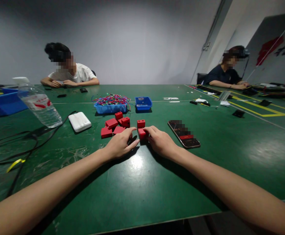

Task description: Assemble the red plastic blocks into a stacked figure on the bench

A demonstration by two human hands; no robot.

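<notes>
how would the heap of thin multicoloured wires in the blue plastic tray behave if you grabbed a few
The wires would probably feel floppy, as loose ends curl past the tray's rim. Pulling one may drag others along, since they look tangled.

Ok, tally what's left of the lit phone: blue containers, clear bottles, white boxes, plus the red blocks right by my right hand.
Blue containers: 3 (large bin, wire-filled tray, small tray)
Clear bottle: 1
White box: 1
Red blocks by your right hand: 2 (front block, rear block)
Total: 7
</notes>
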